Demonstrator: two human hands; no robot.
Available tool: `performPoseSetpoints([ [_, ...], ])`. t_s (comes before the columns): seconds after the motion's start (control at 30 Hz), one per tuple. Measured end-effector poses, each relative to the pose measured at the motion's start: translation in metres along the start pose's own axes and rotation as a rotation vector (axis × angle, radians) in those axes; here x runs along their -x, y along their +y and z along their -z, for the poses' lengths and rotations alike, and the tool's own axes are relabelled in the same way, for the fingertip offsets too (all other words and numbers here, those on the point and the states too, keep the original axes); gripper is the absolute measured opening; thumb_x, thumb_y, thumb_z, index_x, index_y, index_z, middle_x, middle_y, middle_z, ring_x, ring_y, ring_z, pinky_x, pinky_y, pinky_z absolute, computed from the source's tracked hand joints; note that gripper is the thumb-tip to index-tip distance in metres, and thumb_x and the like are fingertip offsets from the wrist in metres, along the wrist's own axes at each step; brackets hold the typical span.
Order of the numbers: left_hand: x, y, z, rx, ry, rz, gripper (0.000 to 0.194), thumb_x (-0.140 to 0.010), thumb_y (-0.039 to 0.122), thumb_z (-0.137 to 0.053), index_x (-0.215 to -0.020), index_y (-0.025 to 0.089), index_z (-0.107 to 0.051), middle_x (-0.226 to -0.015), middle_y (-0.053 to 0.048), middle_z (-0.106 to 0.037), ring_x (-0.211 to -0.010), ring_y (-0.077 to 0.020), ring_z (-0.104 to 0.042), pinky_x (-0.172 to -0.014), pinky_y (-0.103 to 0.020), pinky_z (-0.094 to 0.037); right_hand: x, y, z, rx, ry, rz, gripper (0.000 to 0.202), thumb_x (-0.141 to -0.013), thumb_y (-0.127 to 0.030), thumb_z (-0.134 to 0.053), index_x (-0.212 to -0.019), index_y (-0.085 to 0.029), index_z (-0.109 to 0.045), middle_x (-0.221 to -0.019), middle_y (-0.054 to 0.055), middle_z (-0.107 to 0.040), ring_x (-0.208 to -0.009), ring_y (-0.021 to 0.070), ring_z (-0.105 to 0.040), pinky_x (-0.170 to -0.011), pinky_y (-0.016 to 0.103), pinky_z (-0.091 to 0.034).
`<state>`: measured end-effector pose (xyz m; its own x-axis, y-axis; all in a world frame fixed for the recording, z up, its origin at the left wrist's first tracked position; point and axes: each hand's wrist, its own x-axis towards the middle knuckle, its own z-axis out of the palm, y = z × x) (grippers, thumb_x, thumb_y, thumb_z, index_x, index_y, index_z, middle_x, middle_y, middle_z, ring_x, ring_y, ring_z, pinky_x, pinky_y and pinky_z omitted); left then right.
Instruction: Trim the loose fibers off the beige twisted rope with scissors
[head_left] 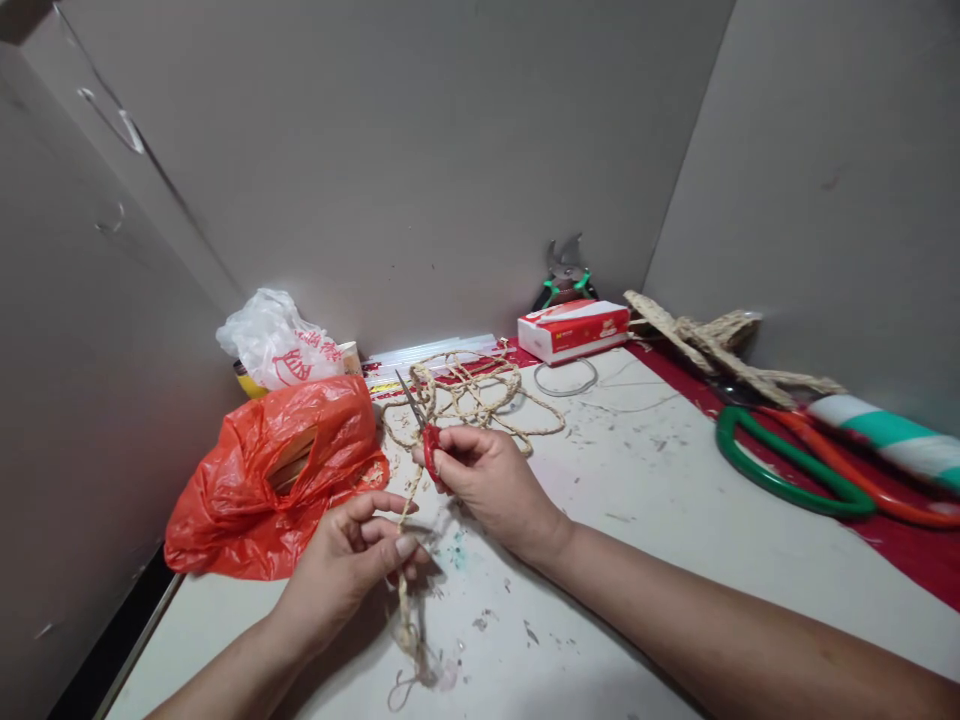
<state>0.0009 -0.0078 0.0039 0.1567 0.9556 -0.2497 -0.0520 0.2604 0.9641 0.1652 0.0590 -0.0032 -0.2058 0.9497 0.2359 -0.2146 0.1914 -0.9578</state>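
My left hand (360,555) pinches a braided straw cord (405,595) between thumb and fingers. The cord's lower end dangles below the hand, with a thin loose loop at its tip. My right hand (487,480) is closed around the red handles of small scissors (430,440), whose blades point up and away. The cord runs up from my left hand to just beside the scissors. Beyond them a loose tangle of the same cord (487,400) lies on the white table (600,600).
An orange-red plastic bag (225,490) and a white bag (277,335) sit left. At the back are white sticks (442,350), a tissue box (574,332), pruning shears (568,270) and coiled wire (566,378). Large green-and-orange-handled shears (795,475) and a striped roll (892,440) lie right.
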Motion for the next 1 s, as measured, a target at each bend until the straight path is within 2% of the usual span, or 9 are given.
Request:
performPoseSetpoints([
  [0.1,0.001,0.001,0.001,0.013,-0.017,-0.009,0.022,-0.078,0.028,-0.069,-0.093,0.015,-0.060,-0.074,-0.005,-0.070,-0.055,-0.0073,-0.056,-0.056,-0.020,-0.042,0.001,0.003,0.001,-0.001,0.063,-0.013,0.024,-0.072,-0.027,-0.060,-0.054,-0.018,-0.047,-0.050,-0.006,-0.042,-0.050,0.0074,-0.033,-0.048,0.022,-0.030],
  [0.27,0.000,0.003,0.000,-0.032,-0.198,0.017,0.019,-0.084,0.030,-0.061,-0.091,0.012,-0.062,-0.077,-0.008,-0.070,-0.051,-0.0052,-0.052,-0.050,-0.018,-0.038,0.002,0.005,0.001,0.001,0.089,-0.025,0.021,-0.070,-0.027,-0.061,-0.055,-0.018,-0.049,-0.051,-0.006,-0.041,-0.050,0.0069,-0.032,-0.047,0.022,-0.029],
  [0.33,-0.002,0.002,0.002,-0.006,-0.229,0.044,0.019,-0.084,0.030,-0.061,-0.092,0.013,-0.060,-0.075,-0.008,-0.070,-0.049,-0.0055,-0.052,-0.047,-0.017,-0.036,0.001,0.004,0.001,0.004,0.088,-0.031,0.021,-0.069,-0.025,-0.061,-0.054,-0.018,-0.048,-0.051,-0.006,-0.041,-0.049,0.0067,-0.032,-0.046,0.022,-0.028],
  [0.5,-0.008,-0.001,0.005,0.022,-0.178,0.043,0.024,-0.083,0.030,-0.063,-0.100,0.014,-0.059,-0.072,-0.006,-0.070,-0.042,-0.0037,-0.047,-0.043,-0.016,-0.033,0.001,0.001,0.002,-0.004,0.119,-0.048,0.019,-0.068,-0.025,-0.061,-0.054,-0.017,-0.050,-0.050,-0.006,-0.042,-0.048,0.0064,-0.031,-0.046,0.022,-0.027],
  [0.67,-0.008,-0.006,0.005,0.030,-0.116,-0.009,0.029,-0.080,0.028,-0.067,-0.105,0.016,-0.062,-0.076,-0.005,-0.070,-0.042,-0.0038,-0.050,-0.042,-0.015,-0.034,0.002,0.002,0.002,0.045,0.092,-0.069,0.017,-0.068,-0.025,-0.059,-0.055,-0.017,-0.051,-0.051,-0.006,-0.042,-0.048,0.0064,-0.031,-0.046,0.022,-0.027],
  [0.73,-0.006,-0.006,0.005,0.040,-0.143,-0.003,0.027,-0.082,0.028,-0.064,-0.106,0.016,-0.065,-0.077,-0.006,-0.071,-0.042,-0.0033,-0.051,-0.042,-0.015,-0.035,0.002,0.002,0.002,0.082,0.081,-0.066,0.019,-0.068,-0.024,-0.059,-0.054,-0.018,-0.049,-0.050,-0.006,-0.041,-0.049,0.0067,-0.032,-0.047,0.022,-0.028],
  [0.9,-0.004,-0.001,0.007,0.063,-0.299,0.123,0.028,-0.083,0.030,-0.062,-0.107,0.017,-0.068,-0.082,-0.009,-0.072,-0.039,-0.0029,-0.052,-0.038,-0.014,-0.032,0.001,0.003,0.002,0.153,0.020,-0.060,0.024,-0.070,-0.027,-0.057,-0.052,-0.018,-0.045,-0.052,-0.005,-0.041,-0.051,0.0077,-0.034,-0.049,0.022,-0.030],
  [1.0,-0.005,0.000,0.008,0.100,-0.251,0.111,0.030,-0.083,0.030,-0.063,-0.110,0.017,-0.067,-0.083,-0.009,-0.073,-0.037,-0.0035,-0.052,-0.037,-0.014,-0.033,0.002,0.004,0.004,0.219,0.023,-0.012,0.023,-0.073,-0.026,-0.053,-0.053,-0.019,-0.043,-0.052,-0.006,-0.040,-0.051,0.0079,-0.034,-0.050,0.022,-0.030],
])
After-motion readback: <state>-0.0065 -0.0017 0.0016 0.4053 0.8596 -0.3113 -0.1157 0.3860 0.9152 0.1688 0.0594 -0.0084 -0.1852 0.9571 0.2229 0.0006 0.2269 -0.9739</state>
